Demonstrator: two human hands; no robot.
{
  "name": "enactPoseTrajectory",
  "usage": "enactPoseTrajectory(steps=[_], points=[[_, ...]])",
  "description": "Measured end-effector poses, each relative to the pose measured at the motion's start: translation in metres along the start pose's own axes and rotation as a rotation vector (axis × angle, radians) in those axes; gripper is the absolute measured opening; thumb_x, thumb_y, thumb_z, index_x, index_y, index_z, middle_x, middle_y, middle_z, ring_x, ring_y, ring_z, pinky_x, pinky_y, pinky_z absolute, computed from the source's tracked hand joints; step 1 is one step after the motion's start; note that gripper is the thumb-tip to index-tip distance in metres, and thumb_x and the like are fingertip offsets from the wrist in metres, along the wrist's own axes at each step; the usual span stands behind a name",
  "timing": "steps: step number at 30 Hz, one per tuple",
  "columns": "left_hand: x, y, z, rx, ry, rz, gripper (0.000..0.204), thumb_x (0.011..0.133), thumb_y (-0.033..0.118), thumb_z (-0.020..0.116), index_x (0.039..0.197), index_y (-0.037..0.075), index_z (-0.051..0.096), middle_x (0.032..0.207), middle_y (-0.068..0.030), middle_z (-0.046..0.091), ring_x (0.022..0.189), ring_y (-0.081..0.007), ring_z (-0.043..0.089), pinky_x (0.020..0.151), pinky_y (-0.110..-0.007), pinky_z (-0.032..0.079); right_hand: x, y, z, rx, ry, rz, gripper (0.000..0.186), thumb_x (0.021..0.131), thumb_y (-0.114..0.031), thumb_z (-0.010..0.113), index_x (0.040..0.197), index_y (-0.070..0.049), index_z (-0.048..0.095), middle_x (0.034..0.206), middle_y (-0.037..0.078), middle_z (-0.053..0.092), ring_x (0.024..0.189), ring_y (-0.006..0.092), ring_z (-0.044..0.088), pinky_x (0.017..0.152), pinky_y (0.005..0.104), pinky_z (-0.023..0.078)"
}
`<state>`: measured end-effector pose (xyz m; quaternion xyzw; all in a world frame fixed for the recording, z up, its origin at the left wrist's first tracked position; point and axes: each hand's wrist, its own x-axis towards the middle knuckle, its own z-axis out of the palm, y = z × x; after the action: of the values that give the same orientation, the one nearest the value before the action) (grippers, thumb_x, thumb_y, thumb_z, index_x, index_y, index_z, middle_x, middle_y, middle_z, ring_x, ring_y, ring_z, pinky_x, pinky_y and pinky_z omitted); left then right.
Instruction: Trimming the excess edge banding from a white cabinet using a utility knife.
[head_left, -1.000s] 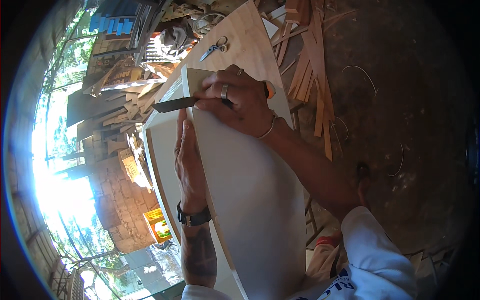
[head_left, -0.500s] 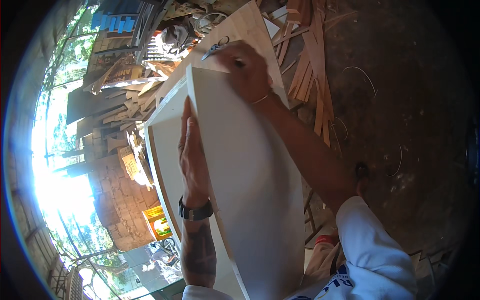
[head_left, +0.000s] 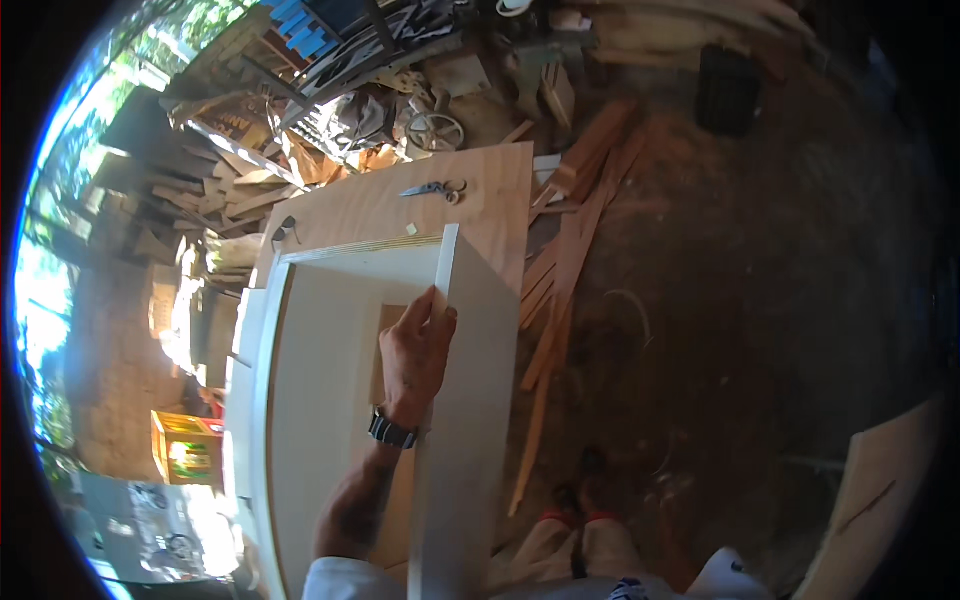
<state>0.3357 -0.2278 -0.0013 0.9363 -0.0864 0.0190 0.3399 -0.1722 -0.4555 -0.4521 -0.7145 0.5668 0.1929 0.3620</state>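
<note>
Plywood sheet (head_left: 420,205) lies flat at the far side, its right edge meeting scrap wood strips (head_left: 560,250) on open dirt floor (head_left: 740,300). One white cabinet box (head_left: 330,400) stands on it, open face up, centre-left. One left hand (head_left: 415,350) rests on its right wall's top edge, fingers curled over a small pale strip. One pair of pliers (head_left: 435,188) lies far on the plywood. Right hand not visible.

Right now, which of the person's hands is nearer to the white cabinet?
Left. The left hand rests on the top edge of the white cabinet, touching it. The right hand is not in view, so its place cannot be told.
</note>
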Motion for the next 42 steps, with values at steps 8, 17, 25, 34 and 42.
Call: enactPoseTrajectory(steps=[8, 17, 25, 34, 42], points=[[-0.005, 0.001, -0.001, -0.085, 0.03, 0.086, 0.034, 0.092, 0.022, 0.065, 0.119, 0.001, 0.061, 0.087, -0.0255, 0.07, 0.081, -0.0419, 0.069, 0.07, -0.046, 0.054, -0.023, -0.071, -0.149, 0.198, 0.063, -0.083, 0.038, 0.095, -0.039, 0.058, 0.103, -0.003, 0.066, 0.092, 0.017, 0.062, 0.081, 0.0268, 0.058, 0.073, 0.0406, 0.046], [0.028, 0.015, 0.011, -0.11, -0.149, 0.141, 0.046, 0.101, 0.028, 0.051, 0.136, 0.002, 0.035, 0.102, -0.0299, 0.063, 0.092, -0.0493, 0.062, 0.076, -0.054, 0.049, -0.008, -0.484, -0.181, 0.494, -0.365, -0.872, 0.034, 0.102, -0.034, 0.057, 0.09, -0.002, 0.063, 0.074, -0.002, 0.054, 0.069, 0.0064, 0.046, 0.061, 0.0253, 0.04], [0.028, 0.047, 0.021, -0.123, -0.147, -0.265, 0.049, 0.101, 0.041, 0.054, 0.125, 0.001, 0.041, 0.104, -0.0289, 0.063, 0.094, -0.0474, 0.063, 0.076, -0.052, 0.049, -0.076, -0.655, -0.198, 0.487, -0.632, -1.737, 0.024, 0.099, -0.024, 0.064, 0.108, -0.003, 0.066, 0.093, 0.008, 0.066, 0.077, 0.0157, 0.06, 0.07, 0.0292, 0.05], [0.027, 0.076, 0.036, 0.088, 0.106, -0.398, 0.067, 0.082, 0.048, 0.077, 0.122, 0.002, 0.049, 0.096, -0.0185, 0.066, 0.09, -0.0357, 0.066, 0.077, -0.043, 0.052, -0.065, -0.708, -0.159, 0.495, -0.903, -1.976, 0.026, 0.089, -0.026, 0.074, 0.106, -0.007, 0.067, 0.1, 0.009, 0.066, 0.079, 0.0243, 0.065, 0.066, 0.0343, 0.053], [0.03, 0.099, 0.055, 0.263, 0.294, -0.55, 0.064, 0.074, 0.045, 0.085, 0.114, 0.004, 0.057, 0.09, -0.0139, 0.068, 0.082, -0.0312, 0.066, 0.073, -0.04, 0.05, -0.057, -0.72, -0.146, 0.495, -1.245, -1.894, 0.026, 0.083, -0.021, 0.078, 0.103, -0.009, 0.066, 0.098, 0.008, 0.068, 0.079, 0.0261, 0.066, 0.063, 0.0352, 0.053]])
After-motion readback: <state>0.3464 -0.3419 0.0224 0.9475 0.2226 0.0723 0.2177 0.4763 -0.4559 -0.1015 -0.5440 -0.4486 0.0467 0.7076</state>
